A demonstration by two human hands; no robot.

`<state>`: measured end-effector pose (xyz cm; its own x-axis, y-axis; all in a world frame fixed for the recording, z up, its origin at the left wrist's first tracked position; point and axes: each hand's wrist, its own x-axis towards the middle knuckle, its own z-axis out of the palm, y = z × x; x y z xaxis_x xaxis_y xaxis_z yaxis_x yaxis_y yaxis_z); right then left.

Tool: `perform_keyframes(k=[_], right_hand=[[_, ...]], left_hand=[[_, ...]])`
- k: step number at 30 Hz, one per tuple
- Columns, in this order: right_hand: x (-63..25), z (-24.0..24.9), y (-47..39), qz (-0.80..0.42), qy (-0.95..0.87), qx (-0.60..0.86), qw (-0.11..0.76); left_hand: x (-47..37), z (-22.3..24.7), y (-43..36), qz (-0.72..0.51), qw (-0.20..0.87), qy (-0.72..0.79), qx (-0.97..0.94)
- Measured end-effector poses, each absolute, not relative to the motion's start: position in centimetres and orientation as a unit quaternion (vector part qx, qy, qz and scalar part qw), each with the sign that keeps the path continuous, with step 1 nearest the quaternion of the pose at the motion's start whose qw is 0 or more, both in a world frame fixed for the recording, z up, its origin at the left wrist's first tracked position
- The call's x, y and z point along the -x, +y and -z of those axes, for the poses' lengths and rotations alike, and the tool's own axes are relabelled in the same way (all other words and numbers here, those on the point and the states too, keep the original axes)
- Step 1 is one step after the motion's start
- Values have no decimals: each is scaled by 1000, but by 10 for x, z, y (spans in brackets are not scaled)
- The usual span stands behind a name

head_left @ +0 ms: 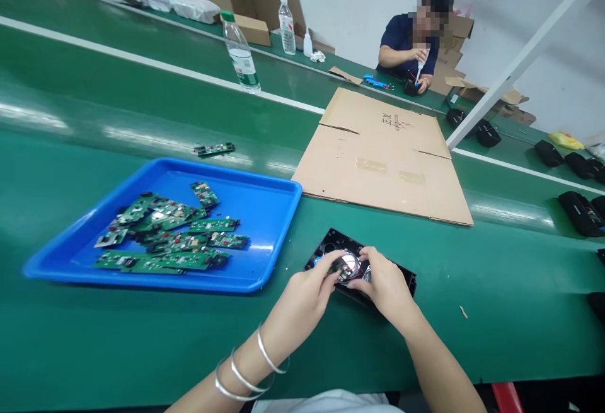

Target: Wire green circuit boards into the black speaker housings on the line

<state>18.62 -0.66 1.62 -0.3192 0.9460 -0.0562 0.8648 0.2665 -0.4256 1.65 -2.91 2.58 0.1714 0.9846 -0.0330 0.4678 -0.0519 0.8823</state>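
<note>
Silver bangles point(263, 351) circle the wrist behind the left hand point(302, 296), whose thumb and finger pinch a small dark part point(338, 268), its details blurred. Opposite, the right hand point(390, 287) curls thumb and fingers near a shiny round silver part point(350, 265) and some thin wires; whether it grips either, I cannot tell. Both hands work over an open black case point(355, 297), which lies aslant on the green table point(425, 350), oblong and plastic, with a round hole near its far corner and a bit of blue inside. Just left sits a blue tray point(265, 230) with a loose heap of green circuit boards point(179, 224). One lone board point(214, 149) lies past its rim. Farther on are a flat cardboard sheet point(378, 154), a green-capped bottle point(242, 53) and, across the table, a co-worker point(396, 38) holding a white tool over another black case.
</note>
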Motion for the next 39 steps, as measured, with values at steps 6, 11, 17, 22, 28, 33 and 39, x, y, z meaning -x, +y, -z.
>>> perform_keyframes(k=[6,11,17,22,28,33,39], right_hand=[[-181,-4,-1,-202,-745,630,88],[-194,-9,-2,-248,-706,634,196],[-204,-14,-27,-288,-741,488,360],[-192,-9,-35,-198,-767,511,334],[-186,-6,-34,-158,-771,521,331],[-185,-7,-34,-190,-752,517,361],[-191,-8,-33,-200,-755,504,370]], left_hand=[[-4,-29,-28,-336,471,575,-579],[-15,-19,-30,-364,483,586,-539],[-34,-8,-30,-374,399,600,-584],[-38,-10,-32,-377,362,574,-630],[-36,-13,-36,-378,374,575,-622],[-37,-14,-35,-384,387,575,-610],[-34,-19,-27,-359,411,568,-616]])
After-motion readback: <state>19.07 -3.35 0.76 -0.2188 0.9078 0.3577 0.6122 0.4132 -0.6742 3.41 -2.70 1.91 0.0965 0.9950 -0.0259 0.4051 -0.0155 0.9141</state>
